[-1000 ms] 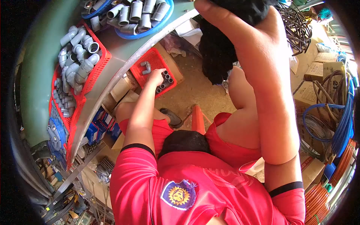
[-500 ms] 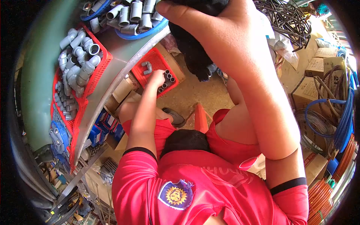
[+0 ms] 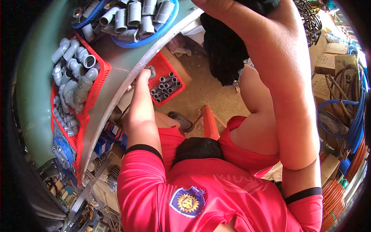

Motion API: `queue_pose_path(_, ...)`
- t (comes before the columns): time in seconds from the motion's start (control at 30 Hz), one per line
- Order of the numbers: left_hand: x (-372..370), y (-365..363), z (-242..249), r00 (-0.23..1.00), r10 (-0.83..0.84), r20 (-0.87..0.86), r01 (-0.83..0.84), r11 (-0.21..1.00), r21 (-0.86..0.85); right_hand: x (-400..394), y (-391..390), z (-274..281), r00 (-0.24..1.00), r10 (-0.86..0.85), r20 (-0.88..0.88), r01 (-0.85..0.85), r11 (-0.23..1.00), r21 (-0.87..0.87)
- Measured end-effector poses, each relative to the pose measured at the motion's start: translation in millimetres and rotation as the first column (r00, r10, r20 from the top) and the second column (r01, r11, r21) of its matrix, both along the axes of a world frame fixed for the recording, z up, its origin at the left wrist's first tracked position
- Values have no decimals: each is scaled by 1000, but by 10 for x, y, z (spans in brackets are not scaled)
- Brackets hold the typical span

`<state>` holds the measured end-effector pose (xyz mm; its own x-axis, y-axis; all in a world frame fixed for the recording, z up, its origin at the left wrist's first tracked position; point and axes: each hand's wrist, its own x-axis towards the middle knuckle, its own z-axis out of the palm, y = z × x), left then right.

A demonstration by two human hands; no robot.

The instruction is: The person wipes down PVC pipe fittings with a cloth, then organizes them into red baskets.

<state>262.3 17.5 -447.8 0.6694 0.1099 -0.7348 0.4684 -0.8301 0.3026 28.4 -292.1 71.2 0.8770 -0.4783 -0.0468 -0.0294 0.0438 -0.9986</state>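
Observation:
My left hand (image 3: 143, 74) is at the left side of a red plastic basket (image 3: 164, 62) on the floor, close to the table edge. Its fingers are mostly hidden. A grey curved pipe fitting (image 3: 152, 71) lies beside it in the basket. Several short grey pipe fittings (image 3: 165, 91) stand grouped at the basket's near end, their round openings facing up. High on the right, my right hand (image 3: 251, 17) is closed around a bunched black cloth (image 3: 224, 46) that hangs down from it. The fingertips of that hand are partly cut off by the frame's top edge.
On the green table (image 3: 131, 58) at left are a red basket of grey elbows (image 3: 79, 73) and a blue-rimmed tray of grey couplings (image 3: 133, 19). An orange stool or stand (image 3: 209, 121) is between my legs. Cardboard boxes (image 3: 324, 63) and coiled blue tubing (image 3: 357, 120) lie at right.
My left hand has moved left from the middle of the floor basket, uncovering the grouped fittings. My right hand and the black cloth have shifted right in the view.

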Motion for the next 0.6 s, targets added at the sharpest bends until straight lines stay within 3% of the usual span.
queue_pose_path(0.07, 22, -51, 163, 990, 66, -124, -68, 998, -12, 70, 127, -89, 997, -77, 29, 80, 988, -134)
queue_pose_path(0.13, -5, -86, 287, 991, 73, -110, -71, 997, 27, 90, 115, -123, 996, -65, 55, 77, 966, -246)
queue_pose_path(0.27, -97, -154, 332, 965, 203, -167, -208, 978, -16, 50, 31, -41, 997, 43, -68, -62, 951, -303)
queue_pose_path(0.37, -152, -171, 346, 938, 289, -189, -304, 951, -57, 59, 162, 3, 990, -49, -131, 13, 964, -266)
queue_pose_path(0.53, -90, -88, 240, 953, 219, -209, -239, 968, -78, 16, -8, 30, 993, -2, -115, 12, 996, 86)
queue_pose_path(0.6, -64, -66, 207, 958, 187, -217, -210, 973, -91, 12, 34, 2, 995, -27, -97, 30, 999, 39)
